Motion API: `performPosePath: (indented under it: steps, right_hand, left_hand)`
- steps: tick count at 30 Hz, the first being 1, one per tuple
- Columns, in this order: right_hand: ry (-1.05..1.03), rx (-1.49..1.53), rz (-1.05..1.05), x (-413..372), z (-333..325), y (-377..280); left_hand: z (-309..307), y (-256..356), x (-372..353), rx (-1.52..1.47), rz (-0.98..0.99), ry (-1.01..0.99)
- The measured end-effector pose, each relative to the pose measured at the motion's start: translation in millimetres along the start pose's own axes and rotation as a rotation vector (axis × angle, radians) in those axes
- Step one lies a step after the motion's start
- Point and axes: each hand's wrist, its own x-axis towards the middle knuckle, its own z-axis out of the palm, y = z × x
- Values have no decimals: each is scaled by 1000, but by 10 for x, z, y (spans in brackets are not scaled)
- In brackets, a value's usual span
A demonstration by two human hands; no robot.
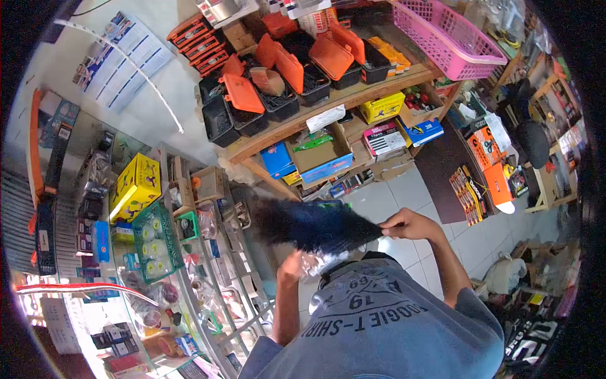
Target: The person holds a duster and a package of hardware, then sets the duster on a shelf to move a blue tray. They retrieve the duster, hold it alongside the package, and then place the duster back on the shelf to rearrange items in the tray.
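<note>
My right hand (404,225) pinches the narrow corner of a black bag-like thing (328,226), thin and floppy with a bluish sheen. It spreads leftward in front of me, and its far end is smeared by motion. Lower and to the left, my left hand (290,265) is closed at a crinkled clear plastic bag (314,263), just under the black thing. The fingers of that hand are partly hidden.
Ahead, a wooden shelf (287,126) carries black bins with orange lids (245,93) and a pink basket (451,44). Glass cases on the left hold a green basket (154,243) and a yellow box (134,186). Orange packages (483,148) stand at the right above the tiled floor (391,196).
</note>
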Motion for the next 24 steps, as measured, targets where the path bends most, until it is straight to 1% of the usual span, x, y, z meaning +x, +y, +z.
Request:
performPosePath:
  steps: [1,2,3,5,6,7,9,10,11,12,13,14,15,17,18,19,21,22,23,24]
  right_hand:
    - [13,3,3,23,-29,-16]
    - [-14,-12,40,42,-74,-30]
    - [-43,-24,76,53,-118,-32]
    - [-49,21,45,-8,-284,48]
    - [-62,36,110,-60,-356,103]
    - [-77,47,175,-86,-424,113]
    - [-87,27,149,-66,-455,98]
    - [-104,-42,94,8,-430,36]
    - [-121,-113,37,72,-380,-22]
    - [-119,-114,36,146,-300,-46]
    - [-80,-31,19,241,-217,-52]
    - [-37,51,-2,287,-190,-65]
    - [-23,44,-11,272,-212,-93]
    - [-33,105,35,204,-259,-153]
    - [-2,47,24,126,-289,-129]
    - [3,38,15,53,-333,-71]
    - [-41,57,95,-64,-417,55]
    - [-30,98,98,-102,-403,87]
    - [-30,89,92,-88,-345,90]
    - [15,94,103,-60,-279,85]
  left_hand:
    - [-240,-226,48,494,-132,60]
    - [-396,-576,193,259,162,142]
    - [-445,-536,184,264,154,130]
    - [-547,-312,202,-610,134,-471]
    - [176,403,53,-626,23,-223]
    - [248,467,76,-623,27,-234]
    - [311,479,92,-414,2,-43]
    - [344,424,82,-417,-5,-41]
    - [396,355,84,-269,-129,64]
    - [453,303,122,-115,-245,165]
    - [503,289,196,45,-353,261]
    - [551,318,317,-184,-391,206]
    - [513,335,377,-173,-384,194]
    - [452,406,442,-307,-142,-55]
    - [365,511,492,-348,-112,-314]
    - [407,577,498,-342,-102,-322]
    - [539,726,473,-468,32,70]
    - [620,778,473,-475,31,109]
    - [591,731,491,-476,41,104]
    - [505,608,519,-450,-42,75]
